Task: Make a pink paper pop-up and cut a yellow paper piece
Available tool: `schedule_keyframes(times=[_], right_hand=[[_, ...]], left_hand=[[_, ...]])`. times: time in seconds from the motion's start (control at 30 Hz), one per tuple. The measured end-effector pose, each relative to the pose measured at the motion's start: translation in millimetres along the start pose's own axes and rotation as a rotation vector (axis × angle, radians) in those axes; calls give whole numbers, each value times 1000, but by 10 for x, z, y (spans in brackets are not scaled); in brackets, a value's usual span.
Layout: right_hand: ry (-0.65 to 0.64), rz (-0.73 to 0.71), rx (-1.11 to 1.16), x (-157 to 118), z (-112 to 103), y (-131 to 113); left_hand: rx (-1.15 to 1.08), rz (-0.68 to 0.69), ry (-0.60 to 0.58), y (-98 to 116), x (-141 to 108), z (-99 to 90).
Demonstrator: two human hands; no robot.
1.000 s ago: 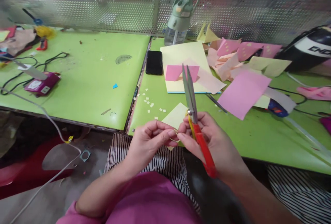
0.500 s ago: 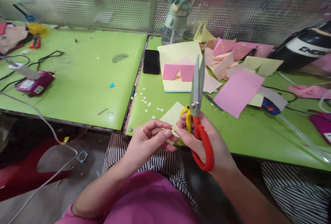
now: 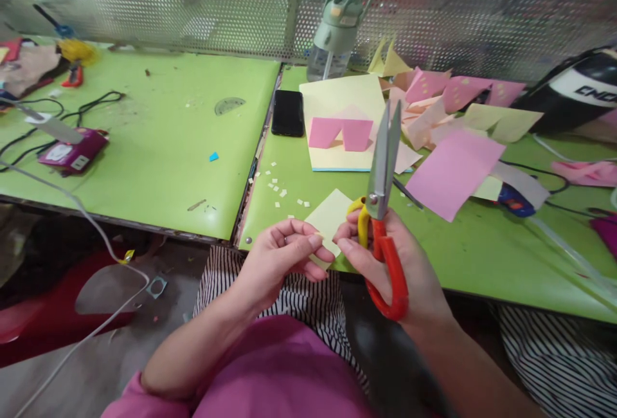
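My right hand (image 3: 395, 257) is closed on a pair of scissors (image 3: 384, 202) with one red and one yellow handle. The blades point up and stand slightly apart. Thumb and index finger of my left hand (image 3: 289, 251) are pinched together, with a tiny bit of pale yellow paper (image 3: 322, 237) at their tips, mostly hidden. Below both hands a pale yellow sheet (image 3: 336, 204) lies at the table's front edge. Several small cut paper squares (image 3: 274, 185) are scattered to its left.
A phone (image 3: 288, 112), a folded pink card (image 3: 340, 134) on yellow paper and a water bottle (image 3: 332, 38) stand farther back. Pink and yellow papers (image 3: 456, 170) pile up on the right. At left are a purple power box (image 3: 74, 151) and cables.
My hands have drawn apart a little, the right one moving right with the scissors. The small yellow paper between the fingertips shows less now. The whole view has shifted slightly.
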State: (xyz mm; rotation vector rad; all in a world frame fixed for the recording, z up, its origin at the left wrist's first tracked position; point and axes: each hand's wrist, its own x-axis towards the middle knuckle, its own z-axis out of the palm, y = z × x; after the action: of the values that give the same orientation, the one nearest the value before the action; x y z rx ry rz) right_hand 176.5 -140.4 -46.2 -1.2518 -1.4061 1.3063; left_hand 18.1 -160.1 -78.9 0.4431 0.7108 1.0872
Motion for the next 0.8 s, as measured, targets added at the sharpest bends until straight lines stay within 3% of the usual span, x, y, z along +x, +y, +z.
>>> schedule_keyframes(times=[0.1, 0.3, 0.57, 0.7, 0.8], right_hand=[[32, 5, -31, 9, -36, -25], [-30, 2, 23, 6, -1, -62], [-56, 16, 44, -45, 1, -24], [-34, 54, 4, -74, -31, 66], [-28, 87, -8, -80, -42, 112]], left_hand=[[-7, -16, -1, -1, 5, -2], [66, -12, 2, -7, -8, 19], [518, 311, 131, -43, -115, 56], [734, 368, 104, -66, -133, 22], [758, 363, 82, -72, -130, 16]])
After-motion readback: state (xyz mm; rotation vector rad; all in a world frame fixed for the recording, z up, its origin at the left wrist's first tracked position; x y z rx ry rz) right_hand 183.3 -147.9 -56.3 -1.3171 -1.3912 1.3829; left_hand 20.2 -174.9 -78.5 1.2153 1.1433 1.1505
